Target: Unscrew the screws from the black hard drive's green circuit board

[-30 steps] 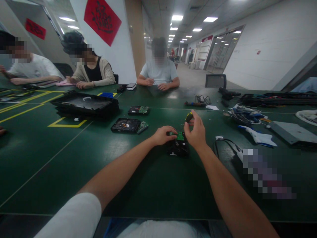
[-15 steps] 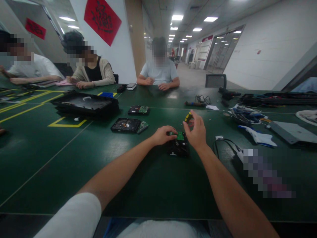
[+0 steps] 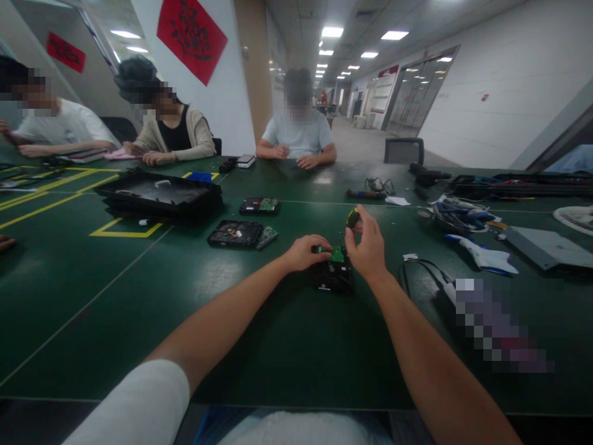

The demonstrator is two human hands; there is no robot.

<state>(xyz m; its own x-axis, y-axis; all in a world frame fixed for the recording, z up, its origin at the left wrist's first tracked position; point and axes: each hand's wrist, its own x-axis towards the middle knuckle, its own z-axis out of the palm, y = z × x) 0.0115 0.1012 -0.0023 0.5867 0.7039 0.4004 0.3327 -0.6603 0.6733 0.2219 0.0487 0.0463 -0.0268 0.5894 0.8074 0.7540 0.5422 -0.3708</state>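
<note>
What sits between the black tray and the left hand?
In the head view, a black hard drive and, beside it, a circuit board lie between the black tray and left hand.

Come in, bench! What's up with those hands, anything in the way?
Left hand on hard drive, green circuit board showing. Right hand gripping screwdriver. Nothing visibly blocking; second hard drive farther off.
</note>
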